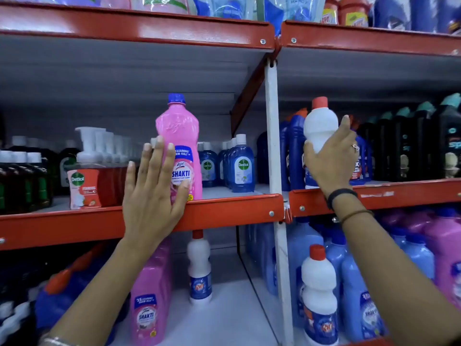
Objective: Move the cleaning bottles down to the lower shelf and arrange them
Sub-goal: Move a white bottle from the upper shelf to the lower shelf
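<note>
A tall pink cleaning bottle [180, 136] with a blue cap stands at the front edge of the middle shelf [229, 211]. My left hand [154, 186] lies flat against its left side, fingers spread, thumb touching the label. Right of the white upright, a white bottle with a red cap [320, 121] stands on the same level, and my right hand [331, 161] is wrapped around its lower body. On the lower shelf [224, 318] stand a pink bottle [149, 295], a white red-capped bottle [199, 268] and another white one [318, 293].
Dettol pump bottles [84, 176] and blue Dettol bottles [239, 166] fill the middle shelf behind. Blue and black bottles [409, 146] crowd the right bay. Light blue [354, 283] and pink bottles [446, 245] pack the lower right. A white post [273, 136] divides the bays.
</note>
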{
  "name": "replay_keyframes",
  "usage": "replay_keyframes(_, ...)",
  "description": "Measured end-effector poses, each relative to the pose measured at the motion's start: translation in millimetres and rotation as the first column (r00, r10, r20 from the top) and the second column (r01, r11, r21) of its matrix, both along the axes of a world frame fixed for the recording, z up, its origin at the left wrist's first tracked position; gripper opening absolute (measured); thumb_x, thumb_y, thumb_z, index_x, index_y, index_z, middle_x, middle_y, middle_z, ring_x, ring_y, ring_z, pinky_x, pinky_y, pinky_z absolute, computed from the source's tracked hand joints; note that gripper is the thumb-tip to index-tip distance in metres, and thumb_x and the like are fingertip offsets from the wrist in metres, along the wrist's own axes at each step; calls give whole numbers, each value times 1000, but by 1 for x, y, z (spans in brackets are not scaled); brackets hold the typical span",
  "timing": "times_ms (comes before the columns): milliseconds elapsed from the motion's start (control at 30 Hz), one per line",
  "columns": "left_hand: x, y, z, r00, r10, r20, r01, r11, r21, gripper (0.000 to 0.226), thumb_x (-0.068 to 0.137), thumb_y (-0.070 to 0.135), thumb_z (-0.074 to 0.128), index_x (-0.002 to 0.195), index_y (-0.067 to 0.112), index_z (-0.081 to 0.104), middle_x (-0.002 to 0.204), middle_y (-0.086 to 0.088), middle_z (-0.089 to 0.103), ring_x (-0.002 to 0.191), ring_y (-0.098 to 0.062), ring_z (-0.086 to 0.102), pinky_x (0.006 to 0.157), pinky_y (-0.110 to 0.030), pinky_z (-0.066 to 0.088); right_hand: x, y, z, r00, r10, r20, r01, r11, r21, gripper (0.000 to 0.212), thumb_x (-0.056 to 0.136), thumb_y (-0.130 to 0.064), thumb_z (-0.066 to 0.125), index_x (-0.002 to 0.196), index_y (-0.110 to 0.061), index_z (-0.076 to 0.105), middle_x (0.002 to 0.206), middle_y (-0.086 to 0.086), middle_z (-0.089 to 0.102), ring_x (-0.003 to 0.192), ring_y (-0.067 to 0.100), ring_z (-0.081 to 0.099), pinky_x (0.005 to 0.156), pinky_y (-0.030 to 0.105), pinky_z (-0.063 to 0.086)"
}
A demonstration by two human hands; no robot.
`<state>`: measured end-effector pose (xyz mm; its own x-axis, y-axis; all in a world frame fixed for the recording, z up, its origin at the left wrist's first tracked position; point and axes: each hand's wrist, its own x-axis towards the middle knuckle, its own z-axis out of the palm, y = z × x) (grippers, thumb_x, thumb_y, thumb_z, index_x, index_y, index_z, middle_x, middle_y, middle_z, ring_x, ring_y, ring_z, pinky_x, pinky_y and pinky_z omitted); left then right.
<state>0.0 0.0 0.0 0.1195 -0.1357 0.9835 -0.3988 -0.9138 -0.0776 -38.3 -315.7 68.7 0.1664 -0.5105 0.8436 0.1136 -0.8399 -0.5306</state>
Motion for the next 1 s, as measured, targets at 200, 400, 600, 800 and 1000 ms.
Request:
replay_keyframes(200, 5, -1, -4, 998, 39, 48, -42, 996, 75, 63, 94, 38, 35, 152, 19, 19, 161, -3, 16, 148, -20, 17, 118, -50, 22, -1, -12, 16, 988, 84, -131, -69, 991, 117, 72, 77, -41, 67, 126, 3, 37, 122, 27, 56, 109, 45, 54, 72, 38, 35)
replay_keyframes(400, 5, -2, -4, 998, 35, 59, -39, 997, 68, 59, 96, 36, 36, 151, 17, 24, 160, -4, 19, 147, -20, 20, 117, -47, 22, -30, -6, 16, 993, 102, 60, -112, 968, 223, 76, 69, -45, 73, 123, -4, 41, 127, 19, 58, 114, 41, 54, 85, 40, 42)
replay_keyframes(600, 4, 2, -5, 998, 44, 51, -48, 996, 72, 59, 97, 40, 32, 152, 19, 22, 161, -2, 16, 147, -20, 18, 117, -49, 22, -57, 10, 6, 917, 186, 353, -296, 910, 290, 76, 67, -47, 73, 125, -12, 38, 122, 1, 62, 106, 21, 61, 72, 21, 32)
replay_keyframes(800, 4, 8, -9, 997, 45, 65, -52, 994, 98, 58, 97, 40, 32, 151, 22, 21, 160, 1, 17, 148, -19, 16, 118, -50, 16, -83, 38, -16, 818, 289, 497, -464, 843, 274, 74, 61, -50, 76, 117, -16, 41, 98, -16, 56, 88, 7, 56, 72, 20, 38)
replay_keyframes(1000, 1, 9, -10, 996, 60, 62, -68, 989, 128, 58, 97, 38, 34, 151, 20, 23, 160, 0, 20, 148, -18, 17, 118, -48, 16, -87, 77, -65, 690, 496, 528, -671, 712, 208, 62, 50, -50, 81, 96, -32, 44, 97, -15, 63, 88, 2, 62, 85, 31, 51)
